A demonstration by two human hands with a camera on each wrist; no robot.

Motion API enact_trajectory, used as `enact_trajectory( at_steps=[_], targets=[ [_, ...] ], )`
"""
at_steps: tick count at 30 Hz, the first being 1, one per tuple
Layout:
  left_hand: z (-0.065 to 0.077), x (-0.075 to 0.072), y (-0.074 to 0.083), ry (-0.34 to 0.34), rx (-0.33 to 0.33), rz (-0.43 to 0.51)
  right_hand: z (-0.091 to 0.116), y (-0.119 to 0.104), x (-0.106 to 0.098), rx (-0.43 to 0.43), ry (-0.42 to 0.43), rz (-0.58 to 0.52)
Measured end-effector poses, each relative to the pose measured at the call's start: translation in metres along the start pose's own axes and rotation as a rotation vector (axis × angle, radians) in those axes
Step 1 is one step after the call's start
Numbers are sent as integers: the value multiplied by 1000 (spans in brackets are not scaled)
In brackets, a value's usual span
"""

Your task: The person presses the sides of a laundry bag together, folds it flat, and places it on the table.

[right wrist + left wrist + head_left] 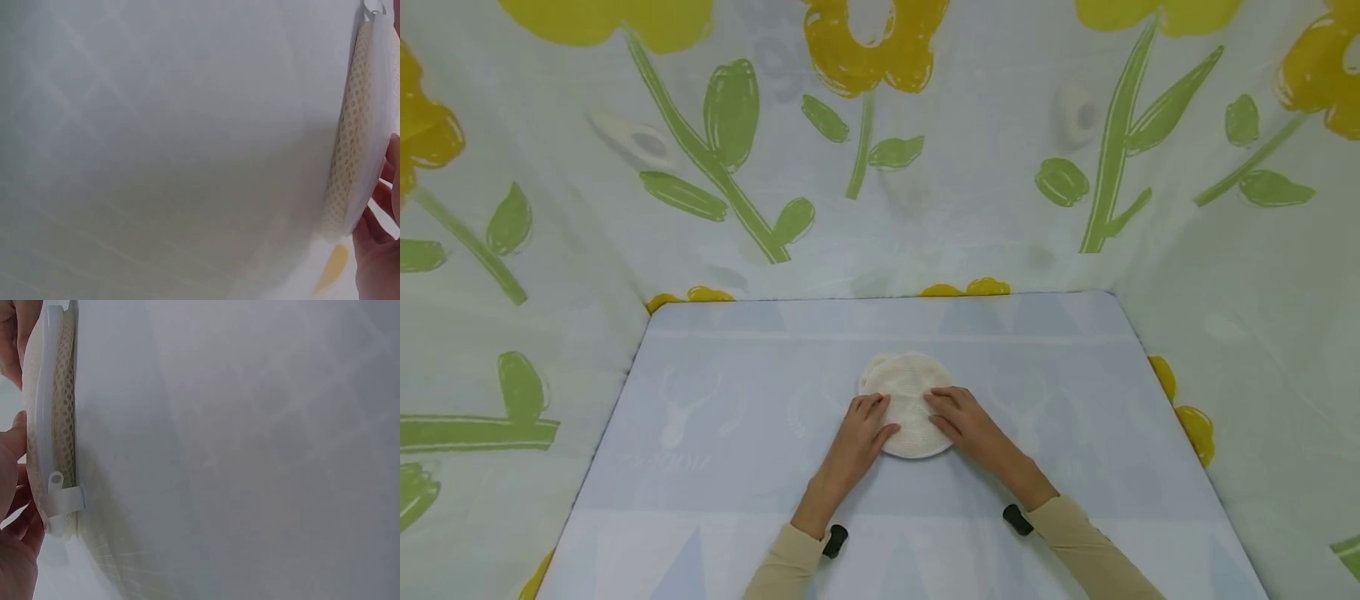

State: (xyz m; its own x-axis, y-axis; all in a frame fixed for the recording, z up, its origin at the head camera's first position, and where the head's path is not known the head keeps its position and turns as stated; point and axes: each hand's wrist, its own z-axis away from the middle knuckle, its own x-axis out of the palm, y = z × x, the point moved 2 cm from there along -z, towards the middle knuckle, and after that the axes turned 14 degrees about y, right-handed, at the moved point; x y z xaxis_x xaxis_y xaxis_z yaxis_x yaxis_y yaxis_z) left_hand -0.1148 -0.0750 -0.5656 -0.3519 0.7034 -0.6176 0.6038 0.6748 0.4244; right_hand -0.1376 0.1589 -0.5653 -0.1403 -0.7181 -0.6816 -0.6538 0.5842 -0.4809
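Note:
A round, flattened cream mesh laundry bag [916,427] lies on the table. My left hand [859,435] rests on its left side, fingertips on the top face. On the opposite side my right hand [972,427] lies with its fingers on the mesh. From the left wrist, the side of the bag [64,400] shows a white zip with a small pull [56,481] beside a fabric tab [65,500]. The right wrist view shows the bag's holed side [350,137], with the right hand [378,262] at its edge.
The table [700,475] has a pale blue cloth with faint printed patterns. White sheets with yellow flowers and green leaves [955,217] stand around its back and sides. A black wrist device [835,541] sits by the left sleeve, another [1017,520] by the right.

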Motion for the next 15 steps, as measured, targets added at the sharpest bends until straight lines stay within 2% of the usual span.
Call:
enact_trajectory(
  at_steps=[6, 11, 15],
  targets=[
    [-2, 1, -1, -17, -6, -7, -1, 1, -1, -30, 11, 22],
    [-2, 0, -3, -31, -57, 33, -2, 5, -4, -61, 18, 5],
    [-8, -3, -5, 8, -107, 97, -5, 10, -8, -106, 27, -15]
  ],
)
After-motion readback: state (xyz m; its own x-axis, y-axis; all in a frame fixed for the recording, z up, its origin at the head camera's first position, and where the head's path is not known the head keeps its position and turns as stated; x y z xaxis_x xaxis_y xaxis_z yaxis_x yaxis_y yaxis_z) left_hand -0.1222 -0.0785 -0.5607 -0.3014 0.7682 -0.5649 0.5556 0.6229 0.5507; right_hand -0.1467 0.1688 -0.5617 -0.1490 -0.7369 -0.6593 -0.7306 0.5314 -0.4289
